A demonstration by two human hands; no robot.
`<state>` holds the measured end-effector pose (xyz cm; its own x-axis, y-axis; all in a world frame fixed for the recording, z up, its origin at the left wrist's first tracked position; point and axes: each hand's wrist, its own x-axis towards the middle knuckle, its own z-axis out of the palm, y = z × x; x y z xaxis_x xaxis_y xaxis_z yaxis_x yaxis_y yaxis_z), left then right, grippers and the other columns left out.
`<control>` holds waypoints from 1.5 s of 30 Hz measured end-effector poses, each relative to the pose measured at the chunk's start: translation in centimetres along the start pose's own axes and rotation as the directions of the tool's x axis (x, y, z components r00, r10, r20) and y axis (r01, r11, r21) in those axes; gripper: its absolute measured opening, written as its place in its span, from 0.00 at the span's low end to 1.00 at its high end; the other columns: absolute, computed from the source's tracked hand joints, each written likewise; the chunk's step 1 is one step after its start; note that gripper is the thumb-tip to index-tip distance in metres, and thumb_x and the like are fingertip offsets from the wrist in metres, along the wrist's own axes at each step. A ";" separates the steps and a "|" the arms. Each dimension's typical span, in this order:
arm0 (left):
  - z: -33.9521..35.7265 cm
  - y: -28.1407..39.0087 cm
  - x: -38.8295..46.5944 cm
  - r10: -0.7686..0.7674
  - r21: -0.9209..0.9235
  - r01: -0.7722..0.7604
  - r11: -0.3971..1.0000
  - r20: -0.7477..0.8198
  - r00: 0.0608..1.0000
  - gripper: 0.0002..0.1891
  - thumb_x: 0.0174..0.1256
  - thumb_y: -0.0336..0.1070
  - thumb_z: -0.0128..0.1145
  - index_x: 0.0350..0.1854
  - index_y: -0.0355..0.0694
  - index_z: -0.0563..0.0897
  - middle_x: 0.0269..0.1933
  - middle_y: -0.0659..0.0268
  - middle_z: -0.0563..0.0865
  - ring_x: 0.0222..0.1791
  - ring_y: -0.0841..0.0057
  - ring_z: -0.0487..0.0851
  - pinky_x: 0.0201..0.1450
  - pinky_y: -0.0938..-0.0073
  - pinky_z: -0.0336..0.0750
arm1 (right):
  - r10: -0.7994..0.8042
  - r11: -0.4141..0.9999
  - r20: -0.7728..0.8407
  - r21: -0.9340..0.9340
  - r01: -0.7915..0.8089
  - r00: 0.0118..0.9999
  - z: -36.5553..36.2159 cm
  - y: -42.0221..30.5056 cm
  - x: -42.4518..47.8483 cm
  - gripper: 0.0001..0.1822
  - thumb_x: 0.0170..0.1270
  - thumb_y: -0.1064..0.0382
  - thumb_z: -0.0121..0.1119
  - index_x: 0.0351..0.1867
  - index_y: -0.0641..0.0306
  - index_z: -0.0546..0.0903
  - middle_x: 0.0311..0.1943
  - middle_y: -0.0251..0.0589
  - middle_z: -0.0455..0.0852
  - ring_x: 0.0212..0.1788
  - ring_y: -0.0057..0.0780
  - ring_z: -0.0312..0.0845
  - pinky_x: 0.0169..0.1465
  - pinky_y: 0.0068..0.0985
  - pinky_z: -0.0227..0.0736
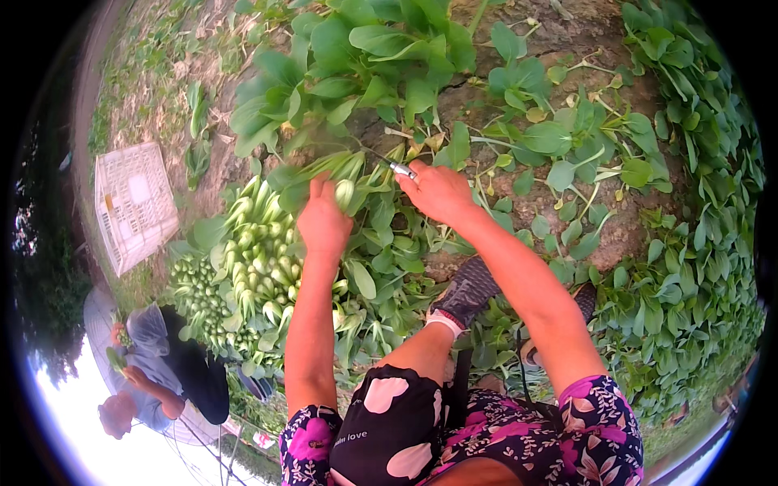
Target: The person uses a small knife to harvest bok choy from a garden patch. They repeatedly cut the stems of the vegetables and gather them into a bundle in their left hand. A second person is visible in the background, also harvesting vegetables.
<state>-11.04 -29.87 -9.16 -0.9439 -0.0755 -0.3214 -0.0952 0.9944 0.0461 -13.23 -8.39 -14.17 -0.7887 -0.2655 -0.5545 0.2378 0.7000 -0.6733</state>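
Observation:
My left hand is closed around several cut stalks of leafy greens, their pale stems showing above and beside the fingers. In my right hand is a small knife with a metallic handle; its thin blade points up and left among the stems at the foot of a bushy green plant. Below and left of my left hand lies a large pile of harvested greens, pale stem ends upward. Blur hides the tips of the held bunch.
A white plastic crate stands on the soil at left. Another person crouches at lower left, holding greens. Loose leafy plants lie on bare soil at right, beside a dense row of growing greens. My shoe is just below my right forearm.

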 end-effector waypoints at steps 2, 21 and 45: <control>0.3 -0.3 0.0 0.006 -0.013 -0.006 1.000 -0.023 1.000 0.24 0.49 0.26 0.64 0.53 0.41 0.79 0.67 0.74 0.77 0.44 0.59 0.88 0.42 0.57 0.80 | -0.017 0.999 -0.001 -0.032 0.017 1.000 0.0 -0.3 0.0 0.24 0.74 0.40 0.49 0.49 0.58 0.82 0.31 0.48 0.89 0.38 0.53 0.86 0.41 0.47 0.78; -1.1 -0.5 -1.6 0.140 0.002 -0.144 0.990 -0.247 0.959 0.23 0.47 0.31 0.70 0.49 0.55 0.84 0.59 0.80 0.84 0.46 0.69 0.88 0.41 0.69 0.82 | -0.071 0.997 -0.039 0.015 0.071 0.997 -1.7 -1.6 -0.7 0.24 0.71 0.42 0.53 0.46 0.61 0.83 0.30 0.50 0.88 0.36 0.54 0.85 0.40 0.48 0.78; -0.5 -1.6 -0.7 -0.056 -0.004 0.056 0.998 0.025 0.998 0.26 0.48 0.32 0.71 0.53 0.35 0.81 0.68 0.61 0.75 0.50 0.56 0.87 0.49 0.58 0.81 | -0.023 0.998 0.055 -0.059 0.027 0.998 1.1 -3.2 1.5 0.22 0.74 0.44 0.50 0.47 0.62 0.82 0.37 0.50 0.89 0.42 0.49 0.87 0.45 0.46 0.80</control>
<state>-10.40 -31.42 -8.56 -0.9291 -0.1288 -0.3467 -0.1489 0.9883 0.0318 -14.52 -11.76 -13.40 -0.7619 -0.3176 -0.5645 0.1829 0.7306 -0.6579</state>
